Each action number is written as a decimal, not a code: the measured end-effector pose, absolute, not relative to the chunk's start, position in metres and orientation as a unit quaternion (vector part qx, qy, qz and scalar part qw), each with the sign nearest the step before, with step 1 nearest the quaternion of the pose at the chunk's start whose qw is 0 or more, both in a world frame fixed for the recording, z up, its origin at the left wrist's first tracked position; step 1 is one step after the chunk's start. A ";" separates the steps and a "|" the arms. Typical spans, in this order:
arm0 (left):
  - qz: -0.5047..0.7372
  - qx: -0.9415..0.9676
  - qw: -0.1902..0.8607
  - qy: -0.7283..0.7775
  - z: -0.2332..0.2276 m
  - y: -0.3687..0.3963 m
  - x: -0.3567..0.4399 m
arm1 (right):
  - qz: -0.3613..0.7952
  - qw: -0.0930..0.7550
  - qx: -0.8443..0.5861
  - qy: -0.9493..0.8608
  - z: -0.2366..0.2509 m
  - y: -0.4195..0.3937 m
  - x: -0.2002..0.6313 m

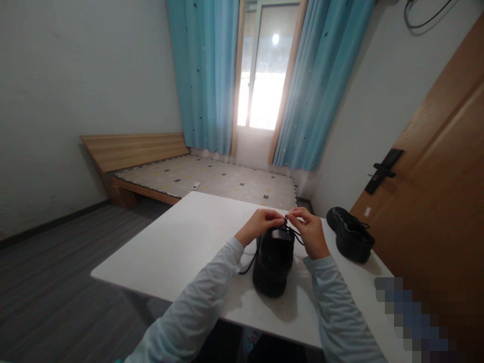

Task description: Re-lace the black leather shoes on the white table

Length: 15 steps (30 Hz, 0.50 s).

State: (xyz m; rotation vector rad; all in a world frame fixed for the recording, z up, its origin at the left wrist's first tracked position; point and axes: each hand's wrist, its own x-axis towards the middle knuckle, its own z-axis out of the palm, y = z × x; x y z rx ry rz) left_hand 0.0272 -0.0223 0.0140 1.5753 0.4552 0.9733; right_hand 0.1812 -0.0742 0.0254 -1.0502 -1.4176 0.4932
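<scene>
A black shoe stands on the white table in front of me, its heel toward me. Above its lace area, my left hand and my right hand meet with fingertips pinched. Between them is the black shoelace, looped or crossed where the fingers come together; its exact form is too small to tell. One lace end hangs down on the left side of the shoe to the tabletop. Another strand runs by my right palm. The shoe's toe is hidden behind the hands and collar.
The second black shoe sits at the right of the white table, near the wooden door. Beyond the table is a bed with a small white object on it. Blue curtains flank a bright window.
</scene>
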 end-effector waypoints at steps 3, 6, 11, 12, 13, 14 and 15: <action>0.412 0.677 0.576 0.199 0.014 -0.023 0.027 | 0.208 0.609 -0.456 -0.614 0.025 -0.074 0.181; 0.411 0.687 0.567 0.197 0.015 -0.024 0.028 | 0.201 0.610 -0.458 -0.615 0.024 -0.073 0.180; 0.425 0.705 0.531 0.203 0.017 -0.027 0.028 | 0.192 0.595 -0.467 -0.625 0.026 -0.074 0.180; 0.431 0.704 0.524 0.209 0.018 -0.027 0.028 | 0.184 0.583 -0.476 -0.632 0.027 -0.075 0.181; 0.441 0.699 0.520 0.215 0.019 -0.027 0.027 | 0.172 0.567 -0.489 -0.640 0.029 -0.076 0.182; 0.455 0.689 0.519 0.222 0.020 -0.027 0.026 | 0.159 0.549 -0.502 -0.649 0.031 -0.076 0.184; 0.472 0.674 0.520 0.228 0.022 -0.026 0.025 | 0.145 0.531 -0.515 -0.657 0.033 -0.077 0.187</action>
